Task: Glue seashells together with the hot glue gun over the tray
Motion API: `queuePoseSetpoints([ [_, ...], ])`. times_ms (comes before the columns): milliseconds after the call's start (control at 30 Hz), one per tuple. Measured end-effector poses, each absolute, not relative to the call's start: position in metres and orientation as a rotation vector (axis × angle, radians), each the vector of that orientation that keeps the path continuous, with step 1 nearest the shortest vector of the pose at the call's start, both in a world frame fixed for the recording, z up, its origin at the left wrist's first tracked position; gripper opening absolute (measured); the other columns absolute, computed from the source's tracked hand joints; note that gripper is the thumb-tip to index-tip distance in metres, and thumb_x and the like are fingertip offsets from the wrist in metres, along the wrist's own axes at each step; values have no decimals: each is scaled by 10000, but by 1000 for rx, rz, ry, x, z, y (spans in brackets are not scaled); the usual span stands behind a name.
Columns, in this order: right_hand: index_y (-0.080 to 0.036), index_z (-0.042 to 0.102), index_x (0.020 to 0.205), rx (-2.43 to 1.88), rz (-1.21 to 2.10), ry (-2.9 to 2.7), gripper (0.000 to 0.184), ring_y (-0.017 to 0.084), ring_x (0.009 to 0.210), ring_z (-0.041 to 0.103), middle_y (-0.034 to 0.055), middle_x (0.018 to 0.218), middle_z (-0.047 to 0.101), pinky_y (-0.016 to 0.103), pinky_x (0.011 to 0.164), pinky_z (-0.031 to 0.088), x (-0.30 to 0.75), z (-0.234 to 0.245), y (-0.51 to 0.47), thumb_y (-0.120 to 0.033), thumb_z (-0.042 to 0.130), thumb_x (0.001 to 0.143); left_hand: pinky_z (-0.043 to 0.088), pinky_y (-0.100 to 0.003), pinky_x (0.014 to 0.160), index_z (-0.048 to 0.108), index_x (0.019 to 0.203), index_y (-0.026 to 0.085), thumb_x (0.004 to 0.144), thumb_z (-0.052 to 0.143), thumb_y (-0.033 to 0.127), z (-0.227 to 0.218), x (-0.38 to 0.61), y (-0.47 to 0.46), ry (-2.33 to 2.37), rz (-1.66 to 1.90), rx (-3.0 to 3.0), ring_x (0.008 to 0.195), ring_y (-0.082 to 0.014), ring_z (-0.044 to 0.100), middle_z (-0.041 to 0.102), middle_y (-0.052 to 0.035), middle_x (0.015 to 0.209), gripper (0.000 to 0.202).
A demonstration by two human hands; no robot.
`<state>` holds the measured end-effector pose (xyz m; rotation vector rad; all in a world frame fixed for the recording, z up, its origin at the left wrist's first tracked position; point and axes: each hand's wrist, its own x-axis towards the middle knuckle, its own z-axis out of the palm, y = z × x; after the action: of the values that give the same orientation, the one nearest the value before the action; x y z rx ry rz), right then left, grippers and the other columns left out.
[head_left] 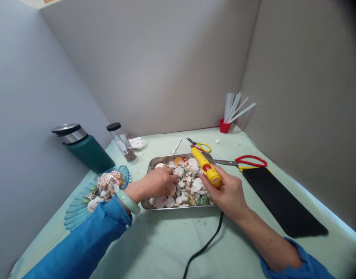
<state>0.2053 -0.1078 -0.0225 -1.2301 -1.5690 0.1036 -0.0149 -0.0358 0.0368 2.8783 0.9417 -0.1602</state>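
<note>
In the head view a shallow metal tray (178, 207) holds a heap of mixed seashells (185, 184). My left hand (159, 181) reaches over its left side, fingers bent and apart, tips down among the shells and touching them. No lifted shell shows in that hand. Over the tray's right part, my right hand (228, 193) is wrapped round a yellow hot glue gun (205, 167), tilted toward the back left. Its black cord (205, 246) trails to the front edge. Beside my left wrist, a blue glass shell-shaped dish (76, 213) bears a cluster of shells (106, 186).
A teal bottle (89, 153) and a clear jar (121, 143) stand at the left. Behind the tray lie a white pen (177, 145) and small scissors (200, 145). Red-handled scissors (250, 161), a black phone (282, 201) and a red cup of glue sticks (225, 126) occupy the right.
</note>
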Motion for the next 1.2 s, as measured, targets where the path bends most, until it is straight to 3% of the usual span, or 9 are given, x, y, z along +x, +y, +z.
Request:
queuePoseSetpoints([
  [167,-178,611,1022,-1226,114,-1575,240,147,572,605,21,781,684,239,543,472,206,-23,-108,-303,576,821,421,-241,687,626,821,173,782,603,217,40,-26,-42,1097,-94,2759,787,-164,576,634,-42,839,64],
  [500,-188,615,1033,-1241,57,-1577,258,159,563,619,27,779,695,248,504,462,207,-27,-107,-322,568,818,425,-191,649,701,881,205,834,550,310,52,-43,-42,1045,-98,2461,710,-113,610,709,0,838,190],
  [900,-184,611,1050,-1226,43,-1583,267,153,544,606,24,762,686,247,496,447,206,-28,-108,-292,583,807,399,-217,601,583,882,175,854,510,343,56,-43,-42,1226,134,2383,665,-119,526,625,5,756,185],
  [1200,-179,608,1054,-1216,37,-1584,267,149,552,606,26,784,688,243,503,450,206,-29,-107,-287,580,811,410,-213,611,641,846,158,817,551,372,59,-39,-43,1261,157,2237,674,-120,550,656,-7,754,233],
])
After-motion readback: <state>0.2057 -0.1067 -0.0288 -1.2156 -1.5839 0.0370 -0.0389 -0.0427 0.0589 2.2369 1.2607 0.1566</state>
